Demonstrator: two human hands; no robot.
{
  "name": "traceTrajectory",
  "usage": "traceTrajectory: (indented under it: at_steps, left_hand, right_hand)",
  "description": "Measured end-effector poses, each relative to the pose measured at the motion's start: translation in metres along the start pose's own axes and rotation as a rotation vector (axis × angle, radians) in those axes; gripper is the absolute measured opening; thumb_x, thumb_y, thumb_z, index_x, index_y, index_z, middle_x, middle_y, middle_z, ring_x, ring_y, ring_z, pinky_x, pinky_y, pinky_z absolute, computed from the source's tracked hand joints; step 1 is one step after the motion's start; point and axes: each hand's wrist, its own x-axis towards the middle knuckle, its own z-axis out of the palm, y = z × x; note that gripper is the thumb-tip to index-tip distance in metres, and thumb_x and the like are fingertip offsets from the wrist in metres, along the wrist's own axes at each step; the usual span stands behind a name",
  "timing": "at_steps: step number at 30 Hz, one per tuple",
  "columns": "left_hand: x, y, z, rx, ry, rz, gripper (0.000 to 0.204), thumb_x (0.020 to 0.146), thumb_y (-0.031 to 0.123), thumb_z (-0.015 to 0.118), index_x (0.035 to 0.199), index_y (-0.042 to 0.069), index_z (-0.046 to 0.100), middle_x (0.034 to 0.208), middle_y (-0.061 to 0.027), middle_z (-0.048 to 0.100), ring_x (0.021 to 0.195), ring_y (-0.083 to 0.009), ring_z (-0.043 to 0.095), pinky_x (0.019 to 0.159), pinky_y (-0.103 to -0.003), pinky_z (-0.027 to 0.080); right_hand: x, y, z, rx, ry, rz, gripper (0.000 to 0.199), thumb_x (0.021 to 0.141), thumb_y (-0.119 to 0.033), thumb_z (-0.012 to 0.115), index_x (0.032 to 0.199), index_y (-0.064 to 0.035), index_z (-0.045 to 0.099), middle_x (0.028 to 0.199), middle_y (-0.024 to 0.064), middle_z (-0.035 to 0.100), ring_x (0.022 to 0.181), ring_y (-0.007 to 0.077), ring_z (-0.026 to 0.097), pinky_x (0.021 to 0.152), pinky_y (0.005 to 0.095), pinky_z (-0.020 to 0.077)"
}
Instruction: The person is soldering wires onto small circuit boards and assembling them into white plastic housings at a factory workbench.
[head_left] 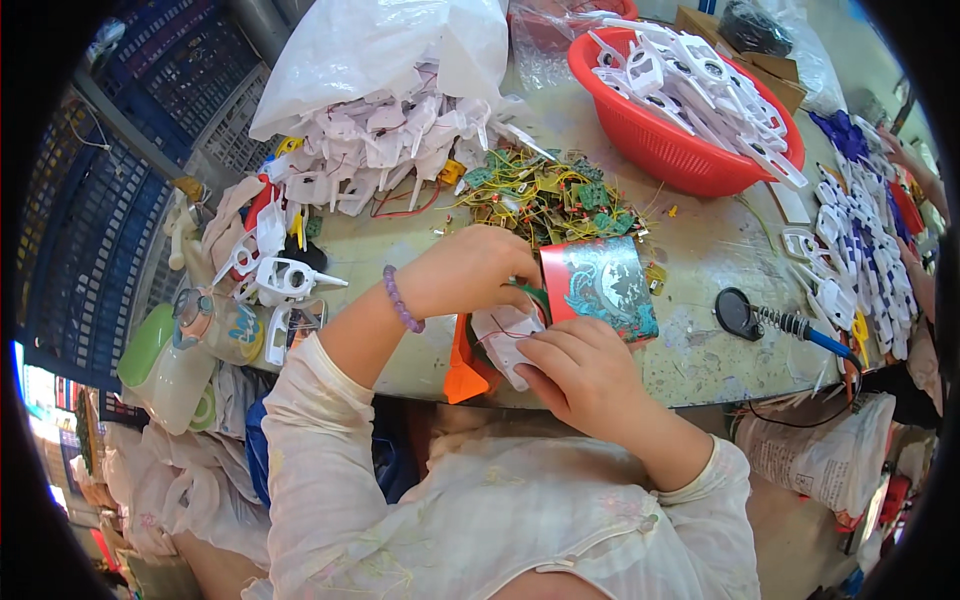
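Observation:
My left hand [472, 268], with a purple bead bracelet [401, 299] on the wrist, is closed over a small green part with thin wires at the table's near edge. My right hand [585, 372] grips a white plastic piece [503, 338] from below, its fingers curled around it. Both hands meet beside a red and teal printed tin [601, 286]. An orange plastic piece [462, 368] lies just under the white one.
A heap of small green circuit boards with wires [545, 192] lies behind the hands. White plastic shells [380, 150] spill from a bag [380, 50]; a red basket [668, 140] holds more. A soldering iron stand [775, 322] sits right, and a green-white bottle [165, 365] left.

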Motion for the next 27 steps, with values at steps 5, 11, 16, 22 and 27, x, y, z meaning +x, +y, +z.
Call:
traceTrajectory:
  at_steps: [5,11,16,22,27]
  left_hand:
    - [0.01,-0.051,-0.014,-0.081,0.246,-0.23,0.019,0.081,0.018,0.067,0.096,0.006,0.068,0.089,-0.0083,0.066,0.082,-0.0265,0.063,0.074,-0.036,0.049]
    - [0.008,-0.137,0.013,-0.052,0.45,-0.612,0.035,0.077,0.026,0.07,0.105,0.006,0.068,0.096,-0.013,0.068,0.087,-0.0287,0.065,0.077,-0.036,0.051]
    - [0.018,-0.126,0.001,-0.123,0.273,-0.653,0.047,0.074,0.029,0.073,0.11,0.002,0.065,0.094,-0.016,0.069,0.087,-0.0289,0.066,0.08,-0.036,0.051]
    - [-0.008,-0.1,-0.001,-0.228,0.588,-0.604,0.039,0.074,0.016,0.074,0.109,0.0,0.065,0.086,-0.0111,0.068,0.078,-0.0182,0.065,0.071,-0.029,0.051]
    - [-0.017,-0.031,-0.007,-0.431,0.839,-0.299,0.021,0.076,-0.001,0.07,0.096,0.002,0.066,0.098,-0.0071,0.06,0.086,-0.0161,0.062,0.072,-0.026,0.052]
  right_hand:
    - [-0.015,0.004,-0.002,-0.103,-0.025,-0.024,0.024,0.075,-0.013,0.07,0.096,-0.0057,0.062,0.099,0.0059,0.063,0.095,0.0245,0.059,0.09,0.0433,0.0439]
    - [-0.02,-0.005,-0.005,-0.003,0.013,-0.021,0.026,0.075,-0.013,0.072,0.099,-0.0056,0.063,0.101,0.0059,0.063,0.099,0.0249,0.058,0.092,0.0445,0.0439]
    - [-0.025,-0.004,-0.004,0.009,0.023,-0.018,0.025,0.074,-0.012,0.072,0.098,-0.0059,0.064,0.1,0.0054,0.064,0.098,0.0243,0.059,0.091,0.0445,0.0446]
    - [-0.032,-0.004,-0.009,0.054,0.051,0.0,0.028,0.071,-0.007,0.073,0.098,-0.0071,0.064,0.099,0.0054,0.066,0.095,0.0259,0.06,0.088,0.0445,0.0462]
    - [-0.034,0.01,-0.016,0.146,0.243,0.126,0.023,0.074,0.001,0.068,0.096,-0.0036,0.064,0.092,0.0101,0.065,0.082,0.0281,0.064,0.07,0.0353,0.051]
